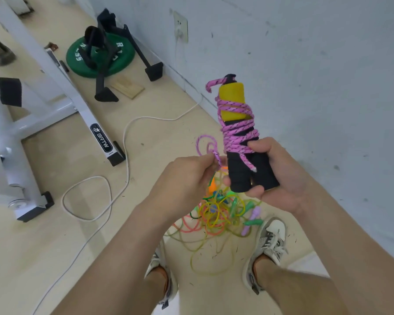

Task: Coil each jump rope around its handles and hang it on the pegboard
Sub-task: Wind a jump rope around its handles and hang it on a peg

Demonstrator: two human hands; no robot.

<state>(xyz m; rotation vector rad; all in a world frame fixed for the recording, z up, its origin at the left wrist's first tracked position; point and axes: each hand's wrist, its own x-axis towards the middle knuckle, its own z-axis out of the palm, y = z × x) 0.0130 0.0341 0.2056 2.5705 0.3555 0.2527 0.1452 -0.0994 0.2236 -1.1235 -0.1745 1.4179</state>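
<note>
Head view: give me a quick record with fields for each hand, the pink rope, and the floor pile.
left hand: pinches the loose tail of the pink braided rope
right hand: grips the two black foam handles, one yellow-topped
pink rope: mostly coiled around the handles, a short loop left free
beige floor: tangled pile of thin coloured plastic ropes
pegboard: not in view

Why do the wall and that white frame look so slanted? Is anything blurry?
Head view: the wide-angle lens tilts and bends the wall and white frame; light is soft and even, without glare; the pink rope coiled on the handles is sharp, its loose end at the left hand slightly soft.
</note>
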